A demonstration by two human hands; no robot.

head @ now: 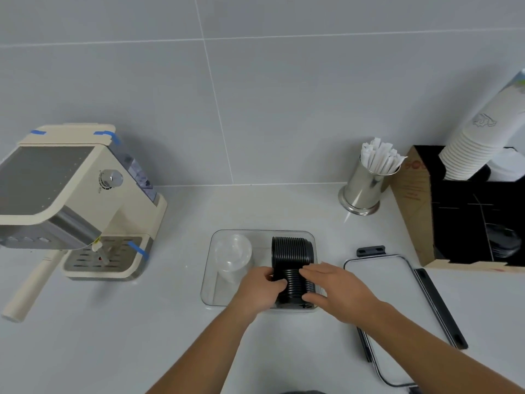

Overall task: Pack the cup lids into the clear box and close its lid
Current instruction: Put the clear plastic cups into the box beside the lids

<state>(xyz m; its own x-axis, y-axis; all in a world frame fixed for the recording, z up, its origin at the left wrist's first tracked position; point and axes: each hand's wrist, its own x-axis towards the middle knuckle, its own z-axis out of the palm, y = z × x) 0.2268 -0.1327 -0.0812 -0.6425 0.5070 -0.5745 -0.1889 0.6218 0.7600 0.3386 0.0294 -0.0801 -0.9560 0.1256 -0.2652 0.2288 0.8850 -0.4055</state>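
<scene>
While both hands clasp the black cup lids (292, 268) inside the clear box (216, 280), left hand (260, 285) curled round them, right hand (338, 291) flat-fingered against them, its lid (395, 297) lies beyond the right hand; cardboard carton (412, 200) print is unreadable.

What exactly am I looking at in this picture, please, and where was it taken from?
There is no robot: a person is working with bare hands, and the single picture comes from a camera worn on their head, looking down at a white counter. In the middle stands a clear box. Inside it lie a row of black cup lids and a stack of clear lids. The left hand and the right hand are on either side of the black row, settling it. The box's own lid lies to the right, still off. Around stand a coffee machine, a steel cup of wrapped straws and a cardboard organiser holding paper cups.
</scene>
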